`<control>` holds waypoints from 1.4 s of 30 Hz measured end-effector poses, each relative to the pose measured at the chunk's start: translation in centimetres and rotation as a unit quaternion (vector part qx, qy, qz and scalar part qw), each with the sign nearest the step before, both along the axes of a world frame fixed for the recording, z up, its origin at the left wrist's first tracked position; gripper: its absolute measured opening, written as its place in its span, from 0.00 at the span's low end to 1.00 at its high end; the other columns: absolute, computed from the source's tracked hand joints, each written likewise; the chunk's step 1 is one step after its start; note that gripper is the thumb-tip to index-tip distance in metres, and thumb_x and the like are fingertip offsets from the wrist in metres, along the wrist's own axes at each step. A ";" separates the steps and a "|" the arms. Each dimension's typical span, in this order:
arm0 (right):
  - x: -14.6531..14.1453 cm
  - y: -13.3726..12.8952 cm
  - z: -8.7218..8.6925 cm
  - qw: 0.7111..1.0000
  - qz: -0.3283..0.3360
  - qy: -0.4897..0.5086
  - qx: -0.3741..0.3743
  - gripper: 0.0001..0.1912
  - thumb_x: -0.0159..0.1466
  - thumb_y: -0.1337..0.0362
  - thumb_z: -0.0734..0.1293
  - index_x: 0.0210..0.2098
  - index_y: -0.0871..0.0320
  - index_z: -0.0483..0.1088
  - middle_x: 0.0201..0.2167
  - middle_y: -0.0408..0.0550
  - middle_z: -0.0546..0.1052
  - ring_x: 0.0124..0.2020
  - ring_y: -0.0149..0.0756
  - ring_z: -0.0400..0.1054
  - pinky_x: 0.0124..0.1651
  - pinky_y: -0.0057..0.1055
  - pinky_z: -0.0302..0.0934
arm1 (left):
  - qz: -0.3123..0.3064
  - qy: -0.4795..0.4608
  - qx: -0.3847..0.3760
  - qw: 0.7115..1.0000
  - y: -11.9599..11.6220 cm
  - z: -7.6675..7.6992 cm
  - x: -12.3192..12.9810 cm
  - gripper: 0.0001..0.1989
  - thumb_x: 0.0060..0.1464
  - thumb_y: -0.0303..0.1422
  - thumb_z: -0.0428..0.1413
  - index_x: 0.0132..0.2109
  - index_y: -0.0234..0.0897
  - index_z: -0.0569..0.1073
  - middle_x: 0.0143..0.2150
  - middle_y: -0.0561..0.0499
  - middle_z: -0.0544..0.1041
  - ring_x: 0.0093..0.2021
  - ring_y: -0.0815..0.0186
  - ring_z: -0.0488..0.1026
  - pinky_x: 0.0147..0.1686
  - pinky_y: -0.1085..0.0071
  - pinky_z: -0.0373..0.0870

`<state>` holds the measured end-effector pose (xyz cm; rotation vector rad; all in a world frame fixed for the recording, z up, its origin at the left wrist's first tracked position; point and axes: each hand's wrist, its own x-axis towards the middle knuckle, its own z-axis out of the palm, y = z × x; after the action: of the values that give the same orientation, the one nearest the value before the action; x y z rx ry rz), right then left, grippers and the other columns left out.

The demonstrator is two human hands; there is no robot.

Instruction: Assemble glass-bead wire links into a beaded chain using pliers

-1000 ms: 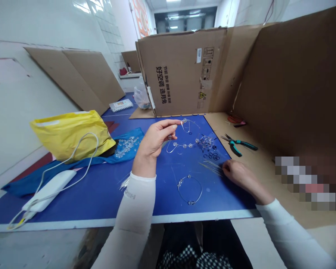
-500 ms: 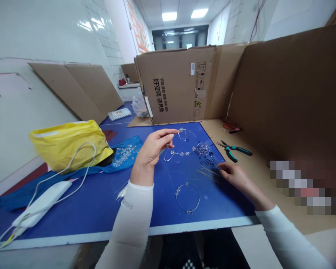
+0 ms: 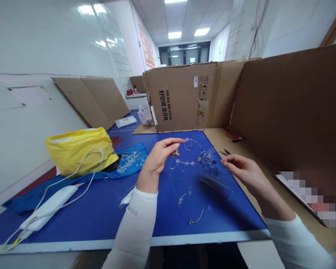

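Above the blue tabletop, my left hand (image 3: 161,155) is closed, with thumb and forefinger pinching a thin wire strung with clear beads (image 3: 187,163). The strand curves to the right of the fingers. My right hand (image 3: 242,168) is raised at the table's right side, its thumb and forefinger pressed together; whatever is between them is too small to make out. Pliers (image 3: 225,152) lie partly hidden behind it. A beaded wire loop (image 3: 203,209) rests nearer the front edge. Between the hands are a tangle of wire (image 3: 207,157), black rings (image 3: 212,172) and loose straight wires (image 3: 214,183).
Loose clear beads (image 3: 131,160) lie on a blue cloth (image 3: 141,149) at the left, beside a yellow bag (image 3: 81,151). A white power strip (image 3: 50,207) with its cable is at front left. Cardboard walls (image 3: 182,97) stand behind and at the right.
My right hand has risen from beside the loose wires and now covers most of the pliers. My left hand keeps its pinch on the beaded wire. The whole view has shifted slightly.
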<state>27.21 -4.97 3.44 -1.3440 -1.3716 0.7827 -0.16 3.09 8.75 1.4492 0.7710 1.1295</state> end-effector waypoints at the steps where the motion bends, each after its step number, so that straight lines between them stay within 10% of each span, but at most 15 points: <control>1: -0.5 0.1 0.9 1.000 0.006 0.002 0.013 0.15 0.55 0.50 0.72 0.33 0.55 0.75 0.31 0.48 0.77 0.30 0.36 0.67 0.34 0.32 0.61 | 0.001 0.000 -0.001 1.000 0.0 0.0 0.0 0.12 0.50 0.34 0.65 0.44 0.37 0.83 0.34 0.49 0.78 0.30 0.71 0.69 0.36 0.70 0.72; 12: -5.6 3.5 6.8 0.982 0.061 0.122 0.127 0.05 0.58 0.60 0.67 0.30 0.54 0.67 0.23 0.40 0.70 0.25 0.31 0.62 0.31 0.31 0.57 | 0.000 -0.021 -0.022 1.000 -0.1 0.2 -0.3 0.12 0.48 0.34 0.66 0.41 0.37 0.83 0.30 0.51 0.76 0.29 0.71 0.69 0.35 0.71 0.71; 29: -6.3 9.7 1.9 0.903 0.354 0.235 -0.064 0.19 0.56 0.50 0.74 0.33 0.63 0.80 0.14 0.33 0.55 0.17 0.23 0.44 0.22 0.29 0.35 | -0.011 -0.013 0.005 1.000 -0.3 -0.1 -0.3 0.13 0.50 0.34 0.65 0.43 0.36 0.83 0.32 0.50 0.78 0.30 0.70 0.68 0.36 0.70 0.69; 42: -6.2 10.2 1.3 0.875 0.387 0.284 -0.065 0.18 0.55 0.53 0.76 0.25 0.58 0.68 0.14 0.32 0.56 0.17 0.23 0.43 0.22 0.28 0.36 | -0.025 0.030 0.016 0.999 0.2 -0.5 -0.5 0.12 0.54 0.34 0.63 0.45 0.37 0.83 0.37 0.49 0.78 0.31 0.70 0.69 0.38 0.69 0.69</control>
<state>21.03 5.27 4.76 -0.5169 -1.3589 1.6766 -0.64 3.24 8.23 1.5269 0.7579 1.0691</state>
